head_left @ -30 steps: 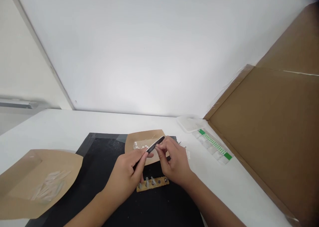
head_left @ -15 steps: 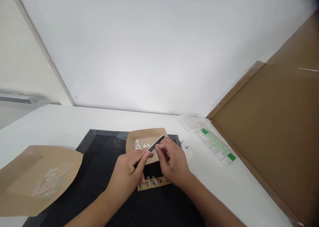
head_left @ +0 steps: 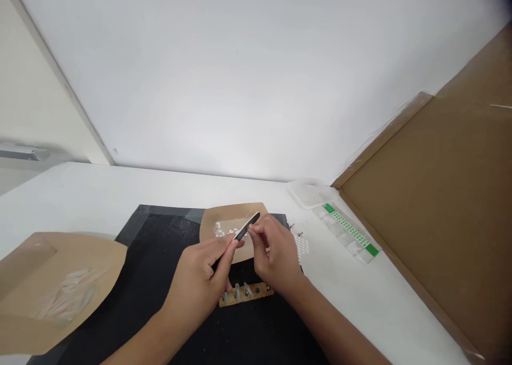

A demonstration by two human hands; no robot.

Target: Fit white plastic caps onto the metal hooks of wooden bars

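My left hand [head_left: 204,266] is closed around a slim black nail file [head_left: 247,226] with a white edge, its free end slanting up to the right. Pinched fingertips of my right hand [head_left: 276,247] meet against the file's flat side; whatever they hold is too small to make out. Just behind both hands lies a brown paper tray [head_left: 234,212] with small white pieces in it. Below my hands, a yellowish strip [head_left: 244,298] carries several small clear upright pieces that look like nail tips.
A larger brown paper tray [head_left: 24,253] with clear plastic packets stands at the left. The black mat [head_left: 160,269] covers the table's middle. To the right are a green-and-white sticker strip [head_left: 348,229], a clear lid [head_left: 308,192], small metal bits and a cardboard wall [head_left: 432,194].
The view has shifted slightly. The file and both hands sit a little higher and further left, and my right fingertips are still against the file.
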